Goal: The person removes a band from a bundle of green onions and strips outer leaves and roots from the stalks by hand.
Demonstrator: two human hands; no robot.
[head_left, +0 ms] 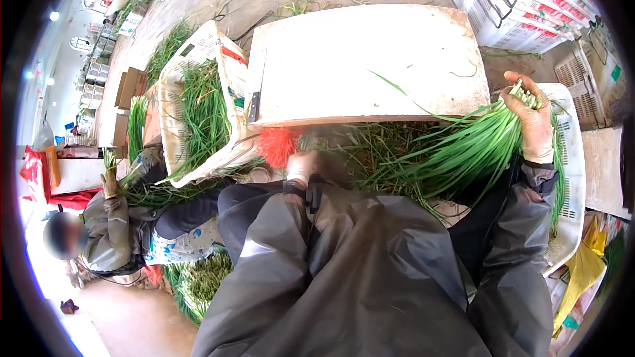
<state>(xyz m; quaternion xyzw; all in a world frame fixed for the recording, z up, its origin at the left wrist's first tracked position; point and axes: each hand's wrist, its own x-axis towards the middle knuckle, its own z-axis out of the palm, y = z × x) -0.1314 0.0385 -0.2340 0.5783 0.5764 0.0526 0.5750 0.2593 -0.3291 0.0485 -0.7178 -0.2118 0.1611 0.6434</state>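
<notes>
A bundle of long green stalks (473,142) is gripped near its pale cut ends by my right hand (534,122), its leaves fanning down to the left. This hand is closed round the bundle above the rim of a white crate at the right. My left hand (305,164) is beside a red stringy tuft (276,146), under the front edge of the white board (370,59). Its fingers are smeared by motion, and what they hold, if anything, cannot be made out. Loose green leaves (390,149) lie between my hands, below the board.
A white crate (167,112) of greens stands left of the board, another crate (574,178) at the right. A co-worker (109,225) sits at the left, holding a small bunch. Stacked white crates (522,6) stand at the back right. A yellow bag (585,264) hangs lower right.
</notes>
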